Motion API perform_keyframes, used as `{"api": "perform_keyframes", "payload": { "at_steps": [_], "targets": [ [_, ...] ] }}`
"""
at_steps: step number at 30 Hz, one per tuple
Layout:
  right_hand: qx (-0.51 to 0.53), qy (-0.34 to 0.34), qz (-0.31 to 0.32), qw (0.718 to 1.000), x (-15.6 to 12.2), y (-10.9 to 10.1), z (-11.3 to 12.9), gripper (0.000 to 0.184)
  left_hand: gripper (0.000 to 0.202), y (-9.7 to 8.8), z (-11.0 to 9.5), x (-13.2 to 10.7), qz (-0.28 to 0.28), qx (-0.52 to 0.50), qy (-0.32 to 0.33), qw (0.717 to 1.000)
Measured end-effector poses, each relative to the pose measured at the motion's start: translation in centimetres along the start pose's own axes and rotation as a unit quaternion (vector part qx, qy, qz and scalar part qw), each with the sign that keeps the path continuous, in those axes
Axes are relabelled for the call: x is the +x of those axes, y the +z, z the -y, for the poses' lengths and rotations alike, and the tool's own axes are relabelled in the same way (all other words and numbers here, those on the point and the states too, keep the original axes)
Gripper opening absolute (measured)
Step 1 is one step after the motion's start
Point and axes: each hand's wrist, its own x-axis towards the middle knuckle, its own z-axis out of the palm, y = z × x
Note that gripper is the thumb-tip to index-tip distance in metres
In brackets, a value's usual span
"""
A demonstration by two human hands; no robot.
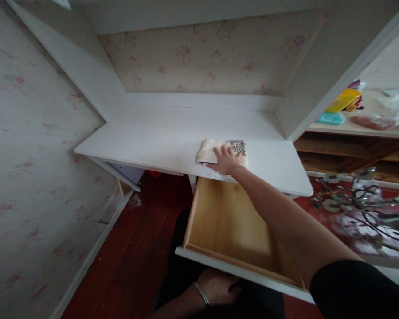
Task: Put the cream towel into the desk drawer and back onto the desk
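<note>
the cloth (208, 151), cream with a dark pattern at its right end, lies folded on the white desk top (159, 137) just right of the frame's centre, close to the desk's front edge. its long axis runs left to right, along that edge. the right hand (226, 161) is the one on it: palm down, fingers spread flat over the cloth's lower right part, pressing on it and not closed round it. the arm reaches in from the lower right of the frame, over the pulled-out drawer (239, 269).

the left hand (216, 285) sits well apart from the cloth, at the bottom centre of the frame, just under the drawer's white front, with a thin bracelet (201, 293) on the wrist. its fingers look curled, but whether they grip anything i cannot tell.

the drawer's pale wood inside shows nothing in it. the desk stands in a white alcove backed by flowered wallpaper (26, 133), over a dark red floor (133, 257). at the right edge a wooden shelf (359, 129) carries a yellow packet (344, 99), and a metal ornament (369, 212) lies below it.
</note>
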Motion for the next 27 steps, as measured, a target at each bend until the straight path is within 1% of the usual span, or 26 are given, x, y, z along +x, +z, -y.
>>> {"api": "perform_keyframes", "payload": {
  "at_steps": [2, 3, 5, 7, 9, 10, 12, 13, 15, 17, 18, 19, 21, 23, 25, 27],
  "targets": [
    [-0.01, 0.003, -0.047, 0.999, -0.5, -0.2, 0.4, 0.071, 0.044, 0.0, 0.1, 0.0, 0.005, -0.007, -0.001, 1.0],
    [-0.014, 0.006, -0.056, 0.998, -0.7, -0.3, 0.5, 0.063, 0.045, -0.1, 0.0, 0.0, 0.009, -0.008, -0.002, 1.0],
    [-0.023, 0.013, -0.047, 0.999, -1.0, -0.7, 0.7, 0.051, 0.047, -0.5, -0.3, 0.0, 0.016, -0.004, -0.007, 1.0],
    [-0.036, 0.011, -0.031, 0.999, -1.3, -1.2, 0.6, 0.048, 0.048, -1.0, -0.8, -0.5, 0.021, 0.005, -0.014, 1.0],
    [-0.051, -0.003, -0.021, 0.998, -2.0, -1.8, 0.4, 0.05, 0.047, -1.9, -1.5, -1.7, 0.005, 0.013, -0.01, 1.0],
    [-0.057, -0.014, -0.016, 0.998, -2.6, -2.1, 0.3, 0.052, 0.045, -2.6, -1.9, -2.5, -0.01, 0.014, 0.004, 1.0],
    [-0.065, -0.035, -0.013, 0.997, -4.6, -2.6, 0.1, 0.052, 0.038, -4.1, -2.6, -4.5, -0.065, 0.007, 0.047, 0.997],
    [-0.067, -0.043, -0.016, 0.997, -6.0, -2.7, 0.1, 0.052, 0.033, -5.0, -2.8, -5.4, -0.107, 0.002, 0.064, 0.992],
    [-0.071, -0.052, -0.034, 0.996, -9.5, -2.4, 0.5, 0.05, 0.026, -6.8, -2.6, -6.9, -0.224, 0.013, 0.048, 0.973],
    [-0.067, -0.058, -0.031, 0.996, -13.4, -1.2, 1.2, 0.054, 0.026, -8.3, -1.7, -7.4, -0.326, 0.058, 0.005, 0.944],
    [-0.061, -0.069, -0.026, 0.995, -15.1, -0.2, 1.6, 0.055, 0.025, -8.7, -1.0, -7.4, -0.357, 0.086, -0.014, 0.93],
    [-0.049, -0.085, -0.02, 0.995, -16.6, 0.9, 2.0, 0.058, 0.024, -9.0, -0.3, -7.2, -0.374, 0.112, -0.03, 0.92],
    [-0.033, -0.111, 0.02, 0.993, -18.4, 3.7, 2.6, 0.063, 0.023, -8.9, 1.2, -6.4, -0.377, 0.153, -0.056, 0.912],
    [-0.034, -0.1, 0.065, 0.992, -18.4, 6.6, 3.0, 0.063, 0.024, -8.4, 2.2, -5.8, -0.367, 0.188, -0.084, 0.907],
    [-0.033, -0.087, 0.096, 0.991, -17.1, 9.2, 3.4, 0.061, 0.028, -7.8, 2.7, -5.4, -0.363, 0.219, -0.108, 0.899],
    [-0.019, -0.094, 0.086, 0.992, -15.4, 11.1, 3.9, 0.06, 0.031, -7.4, 2.7, -5.3, -0.365, 0.236, -0.115, 0.893]
  ]
}}
